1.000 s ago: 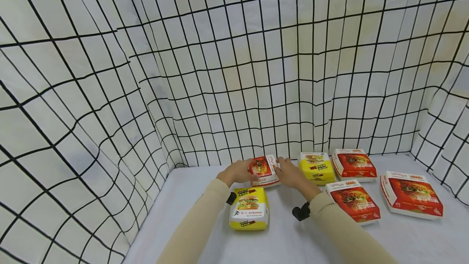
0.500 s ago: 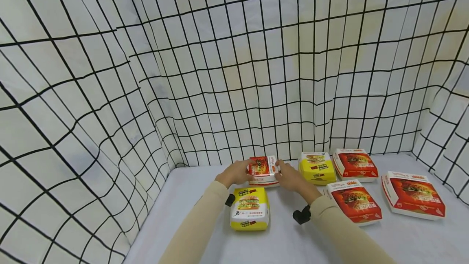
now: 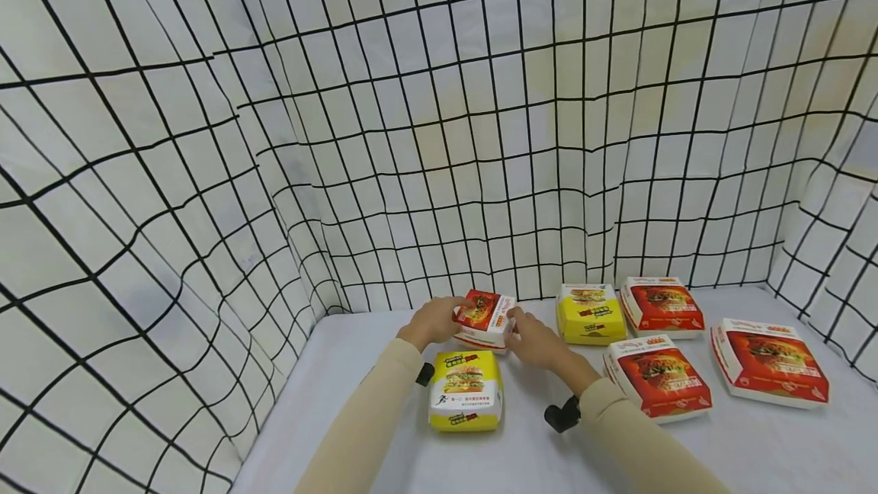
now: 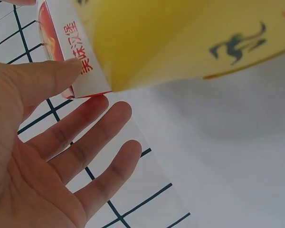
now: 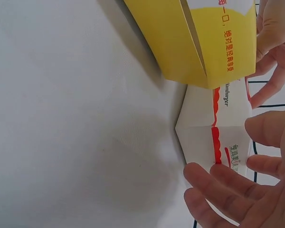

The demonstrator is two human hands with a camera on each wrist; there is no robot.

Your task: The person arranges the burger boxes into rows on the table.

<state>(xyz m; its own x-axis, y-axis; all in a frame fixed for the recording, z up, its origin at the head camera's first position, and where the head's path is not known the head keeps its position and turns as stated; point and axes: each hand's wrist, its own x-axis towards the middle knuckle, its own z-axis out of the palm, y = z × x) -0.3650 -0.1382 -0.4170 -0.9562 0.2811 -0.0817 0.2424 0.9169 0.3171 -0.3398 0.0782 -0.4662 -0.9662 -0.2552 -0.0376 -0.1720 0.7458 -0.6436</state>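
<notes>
In the head view a red-and-white burger box point(image 3: 482, 319) lies at the back of the white table between both hands. My left hand point(image 3: 434, 323) holds its left end; in the left wrist view the thumb presses its printed white side, the forefinger is at its lower edge, and the other fingers extend away. The right hand point(image 3: 538, 338) pinches the opposite end, thumb on the upper edge and fingertips against the white end wall point(image 5: 199, 142). Just in front of this box sits a yellow-and-white burger box point(image 3: 466, 392), which blocks part of it in both wrist views.
Right of the hands stand another yellow burger box point(image 3: 591, 315) and three red ones: one at the back point(image 3: 662, 306), one nearer point(image 3: 658, 378) and one far right point(image 3: 768, 363). White walls with black netting point(image 3: 439, 174) enclose the table's back and sides.
The red burger box between the hands has turned, its white logo strip now angled toward the right front, and it sits slightly further left. Both hands shifted a little left with it.
</notes>
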